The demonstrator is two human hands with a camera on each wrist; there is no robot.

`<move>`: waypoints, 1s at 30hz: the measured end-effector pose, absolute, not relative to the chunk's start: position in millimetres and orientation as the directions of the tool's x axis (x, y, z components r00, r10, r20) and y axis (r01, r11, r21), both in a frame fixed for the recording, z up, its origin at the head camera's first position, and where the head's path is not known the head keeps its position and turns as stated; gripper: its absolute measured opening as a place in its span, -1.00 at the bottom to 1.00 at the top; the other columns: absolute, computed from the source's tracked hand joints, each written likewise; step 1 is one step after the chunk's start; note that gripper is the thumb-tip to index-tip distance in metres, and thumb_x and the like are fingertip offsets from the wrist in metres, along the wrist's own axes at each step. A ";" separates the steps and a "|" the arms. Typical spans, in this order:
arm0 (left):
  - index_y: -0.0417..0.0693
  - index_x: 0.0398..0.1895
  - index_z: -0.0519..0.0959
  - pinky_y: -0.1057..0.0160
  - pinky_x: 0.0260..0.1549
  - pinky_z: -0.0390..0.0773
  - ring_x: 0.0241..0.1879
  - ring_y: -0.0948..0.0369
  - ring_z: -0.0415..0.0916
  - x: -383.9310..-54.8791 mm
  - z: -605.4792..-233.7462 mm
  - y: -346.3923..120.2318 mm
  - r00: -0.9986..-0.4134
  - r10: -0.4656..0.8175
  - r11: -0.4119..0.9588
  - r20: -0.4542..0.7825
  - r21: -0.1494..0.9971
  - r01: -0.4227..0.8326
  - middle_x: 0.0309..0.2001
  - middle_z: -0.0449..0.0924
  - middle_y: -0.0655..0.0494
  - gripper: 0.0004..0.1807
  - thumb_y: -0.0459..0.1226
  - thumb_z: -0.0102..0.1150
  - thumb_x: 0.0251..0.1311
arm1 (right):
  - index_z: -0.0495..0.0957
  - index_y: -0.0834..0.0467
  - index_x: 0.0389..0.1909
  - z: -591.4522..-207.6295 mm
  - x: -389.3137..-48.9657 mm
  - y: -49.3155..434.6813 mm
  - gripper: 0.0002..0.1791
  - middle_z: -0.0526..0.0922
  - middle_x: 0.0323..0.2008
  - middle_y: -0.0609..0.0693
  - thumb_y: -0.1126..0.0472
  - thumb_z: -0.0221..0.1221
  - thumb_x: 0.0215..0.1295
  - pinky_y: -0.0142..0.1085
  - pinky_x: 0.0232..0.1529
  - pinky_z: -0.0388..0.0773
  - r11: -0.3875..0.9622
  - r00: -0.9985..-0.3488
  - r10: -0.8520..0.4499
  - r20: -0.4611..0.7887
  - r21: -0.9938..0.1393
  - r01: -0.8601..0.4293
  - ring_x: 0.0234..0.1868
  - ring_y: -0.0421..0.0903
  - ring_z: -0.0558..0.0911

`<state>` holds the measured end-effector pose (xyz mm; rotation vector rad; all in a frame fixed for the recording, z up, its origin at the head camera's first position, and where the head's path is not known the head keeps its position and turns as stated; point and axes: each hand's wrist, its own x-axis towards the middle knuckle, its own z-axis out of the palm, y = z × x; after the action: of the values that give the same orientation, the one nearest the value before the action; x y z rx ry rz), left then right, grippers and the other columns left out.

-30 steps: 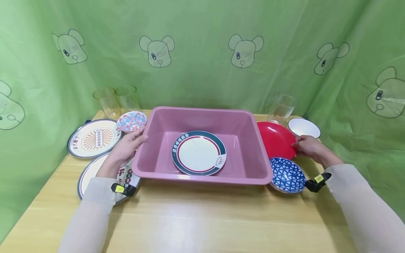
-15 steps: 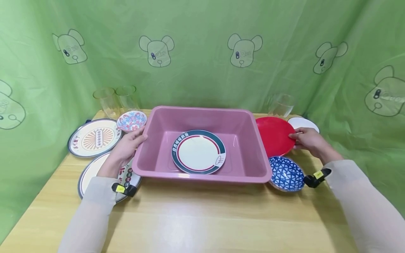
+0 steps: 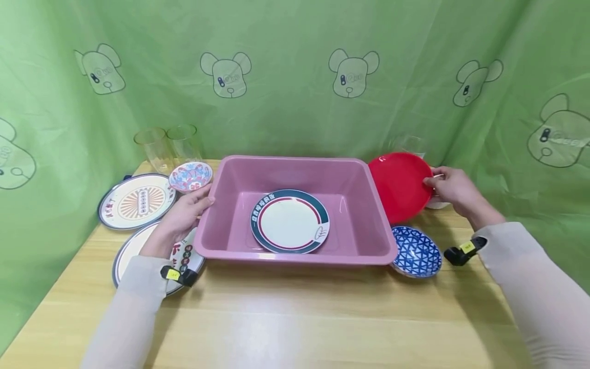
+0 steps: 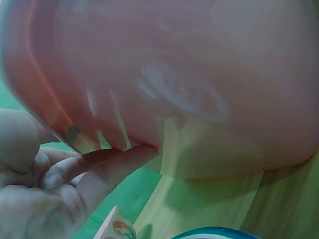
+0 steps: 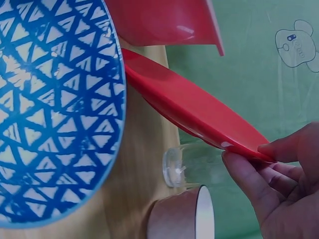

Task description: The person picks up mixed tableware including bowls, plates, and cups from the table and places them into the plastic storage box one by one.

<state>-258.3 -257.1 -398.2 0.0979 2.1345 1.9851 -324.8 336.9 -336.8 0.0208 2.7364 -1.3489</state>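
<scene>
A pink plastic basin [image 3: 295, 260] stands mid-table, with a white plate [image 3: 290, 223] banded in dark green and red lying inside it. My left hand [image 3: 184, 212] holds the basin's left rim; in the left wrist view, its fingers [image 4: 119, 167] touch the outer wall. Between thumb and fingers, my right hand [image 3: 454, 192] pinches the right edge of a red plate [image 3: 400, 189]. That plate is tilted and raised off the table beside the basin's right wall. Below it sits a blue-and-white triangle-patterned bowl [image 3: 416, 252], close to the right wrist.
Two large patterned plates [image 3: 138, 201] lie at the left, one partly under my left forearm. A small floral bowl [image 3: 191, 177] and two yellowish glasses [image 3: 159, 148] are behind them. At the back right are a clear glass [image 5: 174, 167] and a white bowl [image 5: 182, 214], partly hidden by the red plate.
My right hand has lifted the red plate up and slightly away from me, and the plate now covers more of the glass and white bowl. The left hand stays on the basin rim.
</scene>
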 end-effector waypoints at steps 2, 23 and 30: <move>0.02 0.56 -0.03 0.10 -0.16 0.68 -0.15 0.19 0.62 -259.1 -397.3 -257.5 -0.970 0.210 0.089 -0.119 0.991 -0.102 0.27 0.35 -0.34 -0.37 -0.23 -0.13 0.51 | 0.17 0.58 0.25 -332.6 -323.7 336.2 -0.49 0.59 -0.33 0.09 0.27 -0.03 0.49 -0.24 -0.34 0.72 0.615 -0.997 -0.025 -0.066 -0.788 0.037 -0.46 -0.20 0.68; -0.19 0.53 -0.02 0.08 -0.12 0.67 0.12 -0.21 0.47 -257.9 -376.7 -260.7 -0.956 0.277 0.372 -0.093 0.928 0.017 0.32 0.29 -0.37 -0.36 -0.24 -0.09 0.50 | 0.25 0.53 0.29 -284.7 -319.2 331.7 -0.44 0.59 -0.16 0.29 0.19 0.01 0.47 -0.34 -0.43 0.70 0.715 -0.993 0.035 0.114 -0.697 -0.055 -0.50 -0.31 0.65; -0.25 0.52 -0.02 0.05 -0.02 0.62 0.16 -0.18 0.45 -261.8 -368.3 -261.3 -0.953 0.282 0.490 -0.108 0.871 0.046 0.39 0.20 -0.31 -0.32 -0.20 -0.05 0.48 | 0.28 0.43 0.33 -266.2 -319.3 326.4 -0.43 0.61 -0.17 0.19 0.14 0.02 0.45 -0.37 -0.45 0.68 0.725 -0.983 0.090 0.159 -0.687 -0.044 -0.52 -0.37 0.63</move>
<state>-261.8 -261.3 -368.3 0.2805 2.4997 1.4496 -319.3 326.4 -266.2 0.0416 3.0846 -1.2363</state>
